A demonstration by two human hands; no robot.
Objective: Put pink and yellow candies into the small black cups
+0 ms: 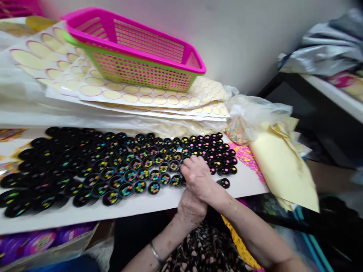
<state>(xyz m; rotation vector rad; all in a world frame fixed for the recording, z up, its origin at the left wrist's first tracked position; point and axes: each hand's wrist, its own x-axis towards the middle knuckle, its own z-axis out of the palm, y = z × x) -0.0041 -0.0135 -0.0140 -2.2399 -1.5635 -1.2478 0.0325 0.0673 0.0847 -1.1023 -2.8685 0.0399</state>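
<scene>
Several small black round caps (119, 166), each filled with coloured beads, lie in rows on a white board (113, 209). My right hand (198, 175) rests at the right part of these rows, fingers curled down onto the caps; whether it holds one I cannot tell. My left hand (191, 209) sits just under and against the right hand at the board's front edge, fingers hidden. A silver bracelet (155, 254) is on the left wrist. One lone cap (225, 183) lies apart, right of my hands.
A pink and green mesh basket (136, 49) sits on stacked sheets of round cream stickers (136, 96) at the back. A clear plastic bag of sprinkles (241, 128) and yellow paper sheets (283, 166) lie at right. A dark shelf with bags stands far right.
</scene>
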